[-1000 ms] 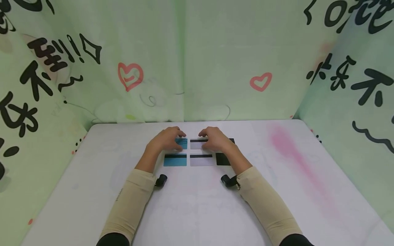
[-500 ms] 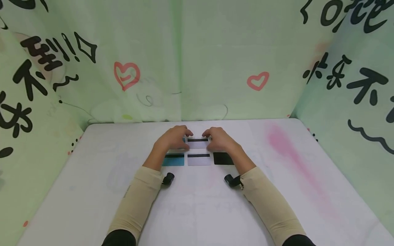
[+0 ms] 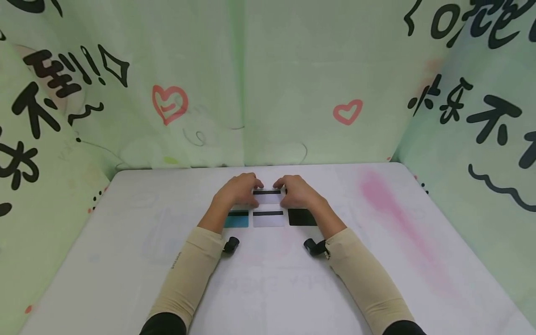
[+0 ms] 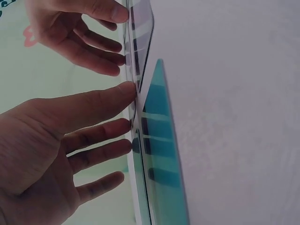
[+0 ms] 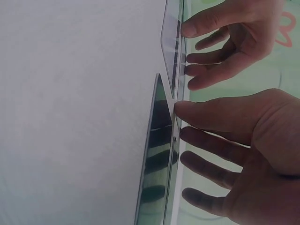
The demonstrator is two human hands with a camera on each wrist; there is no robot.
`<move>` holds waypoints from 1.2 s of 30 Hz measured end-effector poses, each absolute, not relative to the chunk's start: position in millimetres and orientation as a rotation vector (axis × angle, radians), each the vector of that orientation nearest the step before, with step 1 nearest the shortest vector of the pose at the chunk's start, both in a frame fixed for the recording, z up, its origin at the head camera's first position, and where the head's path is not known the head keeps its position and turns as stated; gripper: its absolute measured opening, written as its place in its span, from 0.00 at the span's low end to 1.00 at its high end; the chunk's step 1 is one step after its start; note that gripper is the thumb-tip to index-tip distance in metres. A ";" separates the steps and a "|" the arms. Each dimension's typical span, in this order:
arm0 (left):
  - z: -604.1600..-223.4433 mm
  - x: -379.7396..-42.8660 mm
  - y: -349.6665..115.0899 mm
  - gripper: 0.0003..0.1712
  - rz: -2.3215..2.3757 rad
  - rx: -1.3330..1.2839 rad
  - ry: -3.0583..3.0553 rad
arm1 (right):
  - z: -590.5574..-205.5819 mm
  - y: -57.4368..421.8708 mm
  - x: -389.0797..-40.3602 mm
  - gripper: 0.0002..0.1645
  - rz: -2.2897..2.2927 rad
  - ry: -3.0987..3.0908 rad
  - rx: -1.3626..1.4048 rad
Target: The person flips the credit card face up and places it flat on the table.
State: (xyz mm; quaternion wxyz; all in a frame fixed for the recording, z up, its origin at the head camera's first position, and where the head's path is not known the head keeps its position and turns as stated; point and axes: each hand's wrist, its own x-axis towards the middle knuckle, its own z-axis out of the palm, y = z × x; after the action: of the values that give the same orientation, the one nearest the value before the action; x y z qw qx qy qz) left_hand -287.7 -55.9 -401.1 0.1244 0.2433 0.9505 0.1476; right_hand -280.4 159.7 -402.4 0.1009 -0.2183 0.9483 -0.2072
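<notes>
The upper lilac card point(image 3: 268, 199) lies near the far edge of the table point(image 3: 268, 284), with the lower lilac card point(image 3: 268, 221) at six o'clock, a lower blue card point(image 3: 237, 222) at eight and a black card point(image 3: 301, 217) at four. The left hand point(image 3: 237, 190) has shifted across from the upper blue card point(image 4: 140, 178) to nine o'clock, opposite the right hand point(image 3: 299, 191) at three — both now attend to one card. Fingers extend loosely, parted, thumbs nearer the person; neither visibly grips — fingertip contact I cannot tell.
</notes>
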 end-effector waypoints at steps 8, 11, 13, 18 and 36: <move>-399.6 -285.0 -51.3 0.32 0.410 0.712 2.763 | -402.7 160.6 -278.8 0.35 -0.600 2.817 -0.666; -398.3 -285.1 -50.8 0.31 0.389 0.723 2.766 | -402.9 160.5 -278.7 0.36 -0.595 2.823 -0.673; -397.8 -285.2 -50.5 0.31 0.379 0.726 2.768 | -403.1 160.6 -278.8 0.36 -0.599 2.824 -0.679; -397.6 -284.9 -50.4 0.29 0.381 0.718 2.770 | -404.0 160.6 -279.4 0.35 -0.608 2.826 -0.693; -401.9 -288.7 -50.9 0.28 0.330 0.700 2.806 | -406.0 159.4 -282.1 0.34 -0.587 2.794 -0.719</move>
State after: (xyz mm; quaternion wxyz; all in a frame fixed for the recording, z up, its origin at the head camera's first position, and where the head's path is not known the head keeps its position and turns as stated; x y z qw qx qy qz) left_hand -288.7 -50.9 -401.9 0.1150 0.2388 0.9576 0.1125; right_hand -282.1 159.4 -406.0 0.0987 -0.2430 0.9444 -0.1985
